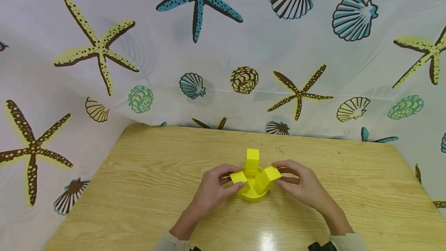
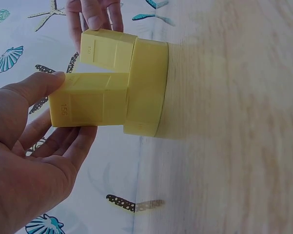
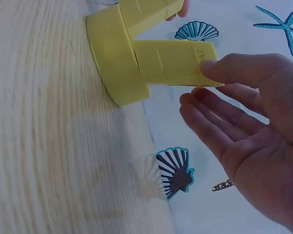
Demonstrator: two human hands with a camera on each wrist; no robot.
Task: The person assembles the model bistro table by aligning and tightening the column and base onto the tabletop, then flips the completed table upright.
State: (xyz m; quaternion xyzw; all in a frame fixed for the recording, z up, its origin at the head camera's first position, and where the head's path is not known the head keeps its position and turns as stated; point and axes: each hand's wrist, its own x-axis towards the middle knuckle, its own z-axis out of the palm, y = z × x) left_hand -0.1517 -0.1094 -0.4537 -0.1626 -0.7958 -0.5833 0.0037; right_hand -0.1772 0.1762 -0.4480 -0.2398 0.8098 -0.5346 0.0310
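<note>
A round, shallow yellow cup [image 1: 252, 198] sits on the table with three yellow rectangular blocks rising from it. My left hand [image 1: 210, 189] pinches the upper end of the left block [image 1: 239, 177] between thumb and fingers; in the left wrist view that block [image 2: 87, 100] bears raised digits. On the other side, my right hand [image 1: 305, 184] pinches the top of the right block [image 1: 268, 179], which leans outward. In the right wrist view, the right thumb lies on this block [image 3: 175, 62]. The back block [image 1: 252, 160] stands upright, touched by neither hand.
The wooden table [image 1: 167, 154] extends around the cup on all sides. Behind it and at its sides hangs a white cloth [image 1: 223, 57] printed with starfish and shells. Pale sleeves and dark wrist straps show at the bottom edge.
</note>
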